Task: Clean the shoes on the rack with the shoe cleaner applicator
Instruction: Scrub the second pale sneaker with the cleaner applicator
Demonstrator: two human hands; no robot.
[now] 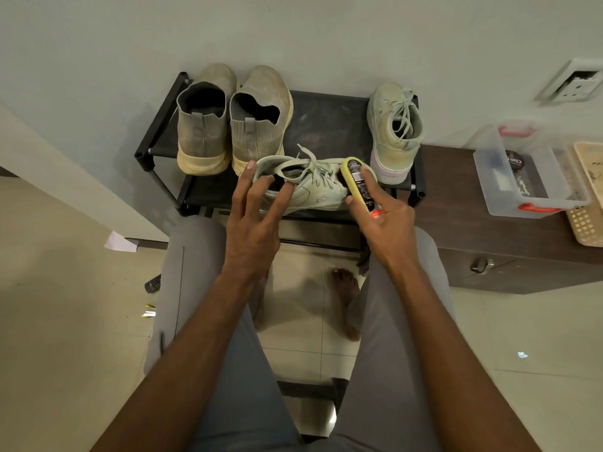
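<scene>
Head view: left hand grips the light, soft laced sneaker by its collar; right hand holds the applicator bottle against its toe.

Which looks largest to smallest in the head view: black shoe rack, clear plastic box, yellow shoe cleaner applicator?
1. Black shoe rack
2. Clear plastic box with red latches
3. Yellow shoe cleaner applicator, partly covered by the right hand
</scene>
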